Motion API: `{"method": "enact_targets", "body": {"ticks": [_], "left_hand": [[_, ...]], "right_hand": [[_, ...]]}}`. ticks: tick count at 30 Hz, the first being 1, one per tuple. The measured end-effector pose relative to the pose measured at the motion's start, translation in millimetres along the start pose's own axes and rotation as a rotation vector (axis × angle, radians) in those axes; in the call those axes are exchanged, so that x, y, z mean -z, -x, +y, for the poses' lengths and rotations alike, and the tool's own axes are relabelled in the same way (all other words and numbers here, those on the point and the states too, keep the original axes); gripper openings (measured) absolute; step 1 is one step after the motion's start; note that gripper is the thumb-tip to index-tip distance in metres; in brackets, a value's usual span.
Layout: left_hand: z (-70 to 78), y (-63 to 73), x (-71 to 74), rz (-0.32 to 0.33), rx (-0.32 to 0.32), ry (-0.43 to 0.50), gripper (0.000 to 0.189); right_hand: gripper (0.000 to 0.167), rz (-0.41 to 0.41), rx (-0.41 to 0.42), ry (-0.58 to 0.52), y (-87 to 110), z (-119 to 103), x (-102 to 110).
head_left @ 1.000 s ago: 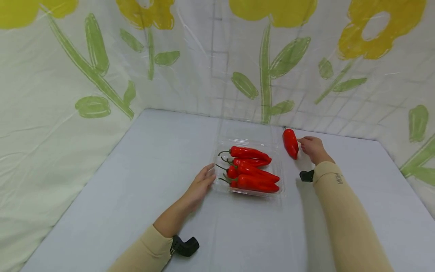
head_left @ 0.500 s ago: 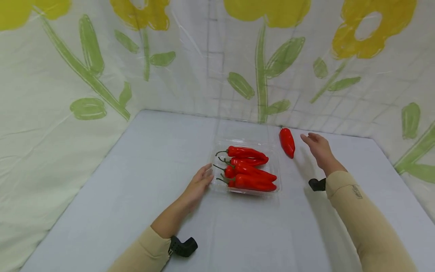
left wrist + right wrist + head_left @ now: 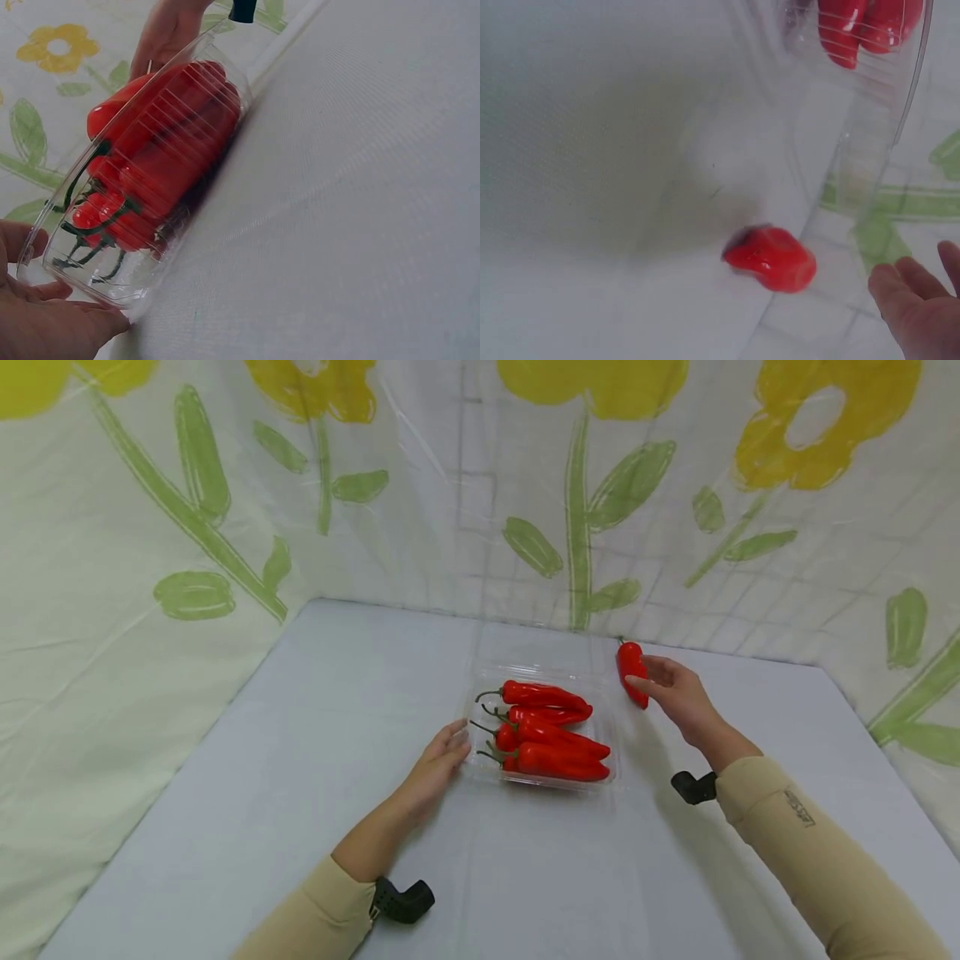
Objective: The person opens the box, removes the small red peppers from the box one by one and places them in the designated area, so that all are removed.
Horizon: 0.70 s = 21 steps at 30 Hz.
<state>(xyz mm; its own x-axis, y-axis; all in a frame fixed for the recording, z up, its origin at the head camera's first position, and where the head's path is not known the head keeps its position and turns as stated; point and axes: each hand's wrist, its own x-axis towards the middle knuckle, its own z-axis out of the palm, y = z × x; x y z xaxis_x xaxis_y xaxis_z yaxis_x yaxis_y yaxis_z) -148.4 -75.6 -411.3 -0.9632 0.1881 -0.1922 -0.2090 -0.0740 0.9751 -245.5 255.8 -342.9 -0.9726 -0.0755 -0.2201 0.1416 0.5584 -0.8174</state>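
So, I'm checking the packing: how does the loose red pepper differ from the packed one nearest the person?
The loose red pepper lies alone on the table; the packed pepper lies beside other peppers in the clear plastic container. The loose red pepper's stem end faces the flowered backdrop; the packed pepper's faces left in the head view. Both are glossy red.

A container (image 3: 604, 722) stands near the middle of the desk (image 3: 360, 693). Peppers (image 3: 558, 737) lie in it one behind another, stems leftward. A lone pepper (image 3: 630, 660) lies on the desk, right of the container and farther back, near the cloth (image 3: 420, 485) behind. The left grip (image 3: 433, 772) touches the container's left side; the right grip (image 3: 678, 693) is right of the lone pepper.
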Motion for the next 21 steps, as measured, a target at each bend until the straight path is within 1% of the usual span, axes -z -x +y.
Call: {"method": "enact_targets", "body": {"ticks": [7,13,16,21], "left_hand": [[0.1,0.9,-0.3,0.001,0.009,0.005,0.050],[0.1,1.2,-0.7,0.005,0.007,-0.011,0.050],[0.5,1.2,-1.1,0.011,0.006,-0.009,0.049],[0.3,1.0,-1.5,0.018,0.012,-0.005,0.049]], "right_hand": [[0.068,-0.046,0.049,0.055,10.9,-9,-5],[0.061,-0.119,0.118,0.063,21.2,-19,-14],[0.057,-0.175,0.143,0.039,24.5,-25,-19],[0.053,-0.269,0.161,-0.012,29.3,-35,-26]]}}
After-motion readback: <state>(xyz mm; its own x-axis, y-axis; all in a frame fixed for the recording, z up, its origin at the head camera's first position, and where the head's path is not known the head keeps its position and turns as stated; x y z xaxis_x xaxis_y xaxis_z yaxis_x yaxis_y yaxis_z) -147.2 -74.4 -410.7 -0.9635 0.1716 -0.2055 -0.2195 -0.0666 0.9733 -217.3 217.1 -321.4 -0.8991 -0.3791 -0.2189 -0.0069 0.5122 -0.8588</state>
